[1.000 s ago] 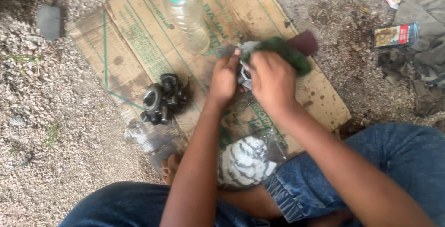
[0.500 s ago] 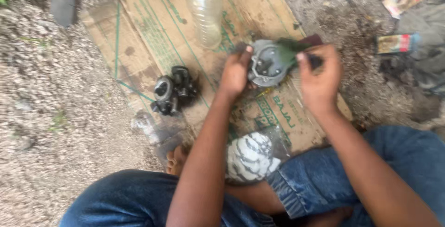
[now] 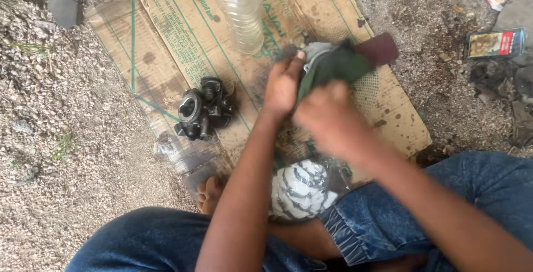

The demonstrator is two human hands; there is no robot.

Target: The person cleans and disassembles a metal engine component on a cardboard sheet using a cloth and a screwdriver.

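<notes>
right hand (image 3: 327, 116) moved onto green cloth (image 3: 333, 63) | bottle (image 3: 241, 11), carburetor (image 3: 202, 108) nearby

Right hand (image 3: 327, 119) back over grey metal part (image 3: 315, 50), off its far side half second ago. Green rag (image 3: 333, 63) now covers part's face, earlier exposed. Left hand (image 3: 283, 86) shifted from part's left edge to beneath it.

Grey metal part (image 3: 315, 50) wrapped in a dark green rag (image 3: 333, 63) (mostly hidden), raised above flattened cardboard.
</notes>
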